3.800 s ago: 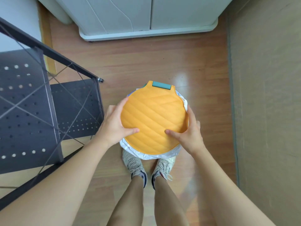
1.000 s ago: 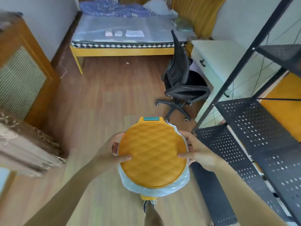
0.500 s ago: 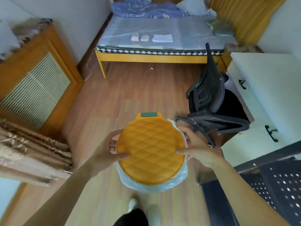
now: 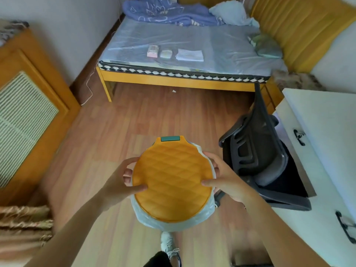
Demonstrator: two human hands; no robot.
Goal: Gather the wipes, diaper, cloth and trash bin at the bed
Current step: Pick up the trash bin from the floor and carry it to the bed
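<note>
The wooden floor (image 4: 119, 135) fills the middle of the view. At its far end stands the bed (image 4: 192, 60), a yellow wooden frame carrying a mattress under clear plastic, with a blue blanket (image 4: 165, 14) bunched at its far side and a pale pillow (image 4: 231, 14) beside that. To the left is a wooden cabinet (image 4: 28, 105) with a slatted panel. On the right a white tabletop (image 4: 325, 143) with dark drawer handles runs along the wall, and a black office chair (image 4: 258, 155) is tucked against it.

The trash bin (image 4: 173, 180) is held above the floor, well short of the bed. Seen from above, it shows a round orange quilted lid with a teal tab at the far edge and a pale liner bag spilling out around the rim. The left hand (image 4: 119, 182) has its grip closed on the bin's left side, thumb lying on the lid. The right hand (image 4: 225, 176) grips the right side the same way.

3 small items lie in a row near the bed's front edge: a white folded cloth (image 4: 189, 54) on the right, a pale packet (image 4: 166, 54) in the middle and a pink packet (image 4: 153, 51) on the left. Which of the 2 packets is the wipes and which the diaper I cannot tell. 1 white shoe (image 4: 169, 245) shows below the bin.
</note>
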